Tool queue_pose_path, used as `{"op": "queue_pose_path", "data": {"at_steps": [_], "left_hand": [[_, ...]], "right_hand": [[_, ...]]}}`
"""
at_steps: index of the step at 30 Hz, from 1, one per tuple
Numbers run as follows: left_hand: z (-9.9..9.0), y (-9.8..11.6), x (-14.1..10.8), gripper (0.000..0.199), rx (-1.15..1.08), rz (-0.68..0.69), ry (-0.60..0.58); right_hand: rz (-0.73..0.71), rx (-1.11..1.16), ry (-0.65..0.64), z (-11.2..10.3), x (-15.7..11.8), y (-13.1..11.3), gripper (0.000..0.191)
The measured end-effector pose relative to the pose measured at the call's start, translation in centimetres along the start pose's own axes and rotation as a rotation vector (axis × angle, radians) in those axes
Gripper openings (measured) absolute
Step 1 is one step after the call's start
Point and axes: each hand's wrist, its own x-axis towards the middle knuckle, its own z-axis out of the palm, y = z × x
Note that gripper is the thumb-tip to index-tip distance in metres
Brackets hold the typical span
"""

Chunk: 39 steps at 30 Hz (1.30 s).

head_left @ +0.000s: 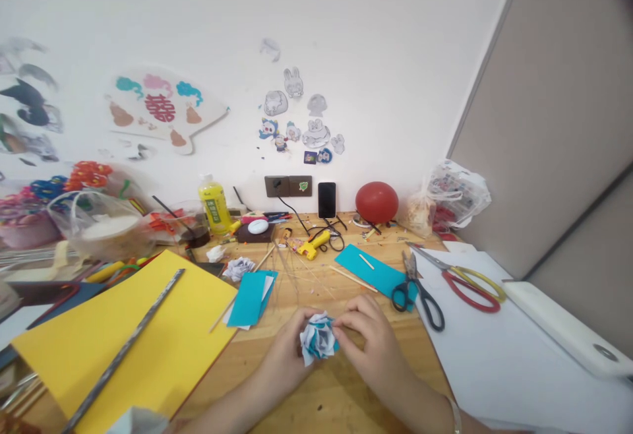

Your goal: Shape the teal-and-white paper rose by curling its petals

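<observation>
A paper flower (319,338) with white and blue ruffled petals is held over the wooden table near its front. My left hand (289,348) is closed around its left side and underside, some fingers hidden behind it. On the right, my right hand (368,338) pinches a petal edge between thumb and fingertips. Blue paper pieces (247,299) lie just beyond my left hand, with white sheets partly under them. Past my right hand rest a blue paper strip (370,269) and black-handled scissors (413,289).
Yellow paper (133,335) with a dark patterned stick (128,348) covers the left side. White paper (475,348) and red-and-yellow-handled scissors (469,282) lie right. Behind are a yellow glue gun (314,245), a drink bottle (213,204), a phone (327,200) and a red balloon (376,202).
</observation>
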Motion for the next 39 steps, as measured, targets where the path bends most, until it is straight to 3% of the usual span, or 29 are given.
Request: {"op": "queue_pose_path", "data": {"at_steps": [5,10,18,23,28,32,36,39], "left_hand": [[0.0,0.4,0.0,0.034,-0.002,-0.010,-0.008],[-0.3,1.0,0.0,0.033,-0.069,-0.007,-0.073],[-1.0,1.2,0.2,0.043,-0.193,-0.092,-0.267],[-1.1,0.8,0.2,0.049,-0.177,-0.157,-0.159],[-1.1,-0.1,0.1,0.061,-0.218,-0.159,-0.049],[-0.8,-0.3,0.3,0.058,-0.222,-0.163,-0.049],[-0.5,0.0,0.2,0.072,-0.248,-0.098,-0.045],[-0.4,0.3,0.1,0.069,-0.255,-0.066,-0.028]], "right_hand": [[0.176,0.197,-0.032,0.3,0.2,0.1,0.012],[0.310,0.417,-0.145,0.0,0.7,0.2,0.015],[0.214,0.346,-0.151,-0.7,0.8,-0.5,0.012],[0.202,0.293,-0.047,-0.6,0.8,0.2,0.014],[0.220,0.348,-0.168,-0.6,1.0,0.1,0.015],[0.278,0.429,-0.196,-0.3,0.9,0.4,0.012],[0.411,0.544,-0.225,0.1,0.8,0.8,0.019],[0.476,0.623,-0.260,0.3,0.7,0.6,0.023]]}}
